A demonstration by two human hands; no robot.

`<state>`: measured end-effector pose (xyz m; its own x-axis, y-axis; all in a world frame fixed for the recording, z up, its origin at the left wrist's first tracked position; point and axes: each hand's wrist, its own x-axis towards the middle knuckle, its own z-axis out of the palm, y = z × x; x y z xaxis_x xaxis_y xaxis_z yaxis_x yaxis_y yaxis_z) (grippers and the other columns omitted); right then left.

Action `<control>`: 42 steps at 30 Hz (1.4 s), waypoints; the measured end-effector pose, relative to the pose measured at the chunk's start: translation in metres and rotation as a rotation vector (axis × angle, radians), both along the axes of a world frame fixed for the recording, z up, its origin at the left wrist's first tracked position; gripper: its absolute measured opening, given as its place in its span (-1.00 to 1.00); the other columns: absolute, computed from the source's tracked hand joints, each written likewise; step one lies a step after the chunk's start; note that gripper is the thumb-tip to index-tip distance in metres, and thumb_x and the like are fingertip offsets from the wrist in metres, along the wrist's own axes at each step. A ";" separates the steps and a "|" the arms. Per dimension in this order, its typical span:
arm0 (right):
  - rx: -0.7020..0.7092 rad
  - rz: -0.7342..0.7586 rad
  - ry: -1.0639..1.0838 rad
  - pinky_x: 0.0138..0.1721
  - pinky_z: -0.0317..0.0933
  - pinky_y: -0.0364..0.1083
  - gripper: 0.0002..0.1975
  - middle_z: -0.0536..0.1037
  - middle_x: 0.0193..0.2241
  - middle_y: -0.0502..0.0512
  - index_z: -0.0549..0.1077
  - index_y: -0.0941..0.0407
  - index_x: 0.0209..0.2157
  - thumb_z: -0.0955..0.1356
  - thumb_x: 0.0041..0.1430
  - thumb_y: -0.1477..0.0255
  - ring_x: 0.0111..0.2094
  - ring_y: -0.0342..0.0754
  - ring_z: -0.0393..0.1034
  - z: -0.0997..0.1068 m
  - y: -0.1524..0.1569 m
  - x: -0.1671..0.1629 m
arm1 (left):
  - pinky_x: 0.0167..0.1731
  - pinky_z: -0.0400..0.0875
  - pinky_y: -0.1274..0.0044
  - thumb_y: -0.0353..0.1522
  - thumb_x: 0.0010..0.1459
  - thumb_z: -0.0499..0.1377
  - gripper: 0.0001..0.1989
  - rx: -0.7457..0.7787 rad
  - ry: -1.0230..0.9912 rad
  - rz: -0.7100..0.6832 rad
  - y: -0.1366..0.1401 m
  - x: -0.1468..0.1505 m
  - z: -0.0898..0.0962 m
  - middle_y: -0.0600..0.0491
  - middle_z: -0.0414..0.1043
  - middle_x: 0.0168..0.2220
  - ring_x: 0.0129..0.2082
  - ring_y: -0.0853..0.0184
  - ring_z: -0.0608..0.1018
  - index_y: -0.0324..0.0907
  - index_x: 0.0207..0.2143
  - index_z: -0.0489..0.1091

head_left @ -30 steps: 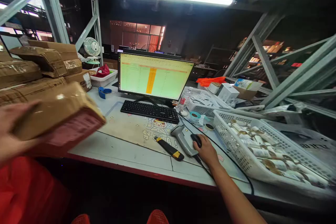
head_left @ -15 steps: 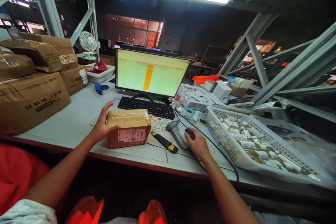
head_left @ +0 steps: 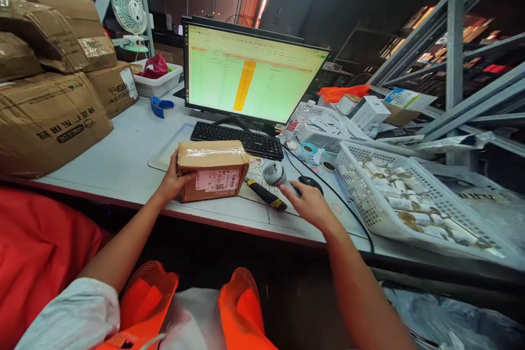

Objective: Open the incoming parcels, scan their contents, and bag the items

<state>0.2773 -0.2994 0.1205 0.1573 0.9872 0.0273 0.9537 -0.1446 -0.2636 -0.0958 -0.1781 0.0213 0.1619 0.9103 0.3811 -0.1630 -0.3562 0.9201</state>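
My left hand (head_left: 174,180) grips the left end of a taped cardboard box (head_left: 211,157), its thumb on the front near a printed white label (head_left: 217,180). The box stands at the front of the desk. In my right hand (head_left: 307,202) is a grey barcode scanner (head_left: 275,173), fingers wrapped round its handle and its head turned toward the box. A black computer mouse (head_left: 312,183) lies just behind that hand. Between box and scanner rests a black and yellow utility knife (head_left: 266,194).
A keyboard (head_left: 238,139) and a lit monitor (head_left: 254,76) stand behind the box. Large cartons (head_left: 49,120) are stacked at the left. A white basket (head_left: 369,202) of small rolled packets sits at the right, with a black cable (head_left: 348,208) running beside it.
My right hand has left the mouse and taken hold of the barcode scanner, lifting its head. My left hand has closed more firmly on the box. The view has tipped downward.
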 end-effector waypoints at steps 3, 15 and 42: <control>-0.019 0.322 0.113 0.06 0.35 0.02 -0.43 0.62 0.02 0.25 0.53 0.16 0.12 0.27 0.33 0.03 0.03 0.18 0.53 0.031 -0.054 -0.018 | 0.29 0.30 0.22 -0.11 0.02 0.42 0.01 -0.008 0.011 0.012 -0.002 -0.001 0.001 -0.17 0.29 0.30 0.29 0.02 0.38 -0.12 0.39 -0.02; 0.095 0.152 0.081 0.02 0.37 0.07 -0.43 0.63 -0.03 0.32 0.52 0.19 0.10 0.24 0.37 0.05 0.02 0.23 0.53 0.008 -0.021 0.010 | 0.38 0.15 0.21 -0.18 -0.01 0.46 0.22 -0.141 0.043 -0.053 -0.024 -0.003 0.001 -0.17 0.10 0.42 0.38 0.02 0.28 -0.01 0.47 -0.29; -0.117 -0.075 -0.115 0.15 0.33 0.21 -0.58 0.47 0.15 0.24 0.41 0.15 0.18 0.36 0.40 0.26 0.11 0.12 0.42 -0.034 0.220 0.022 | 0.26 0.31 0.10 -0.08 -0.09 0.50 0.07 -0.179 0.333 0.092 -0.027 -0.020 -0.029 -0.20 0.42 0.20 0.24 -0.04 0.45 -0.15 0.36 0.07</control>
<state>0.2998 -0.0795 0.0861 0.2329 0.9703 -0.0649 0.9620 -0.2396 -0.1306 -0.1157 -0.2054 -0.0080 0.1641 0.9741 0.1558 0.1801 -0.1848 0.9661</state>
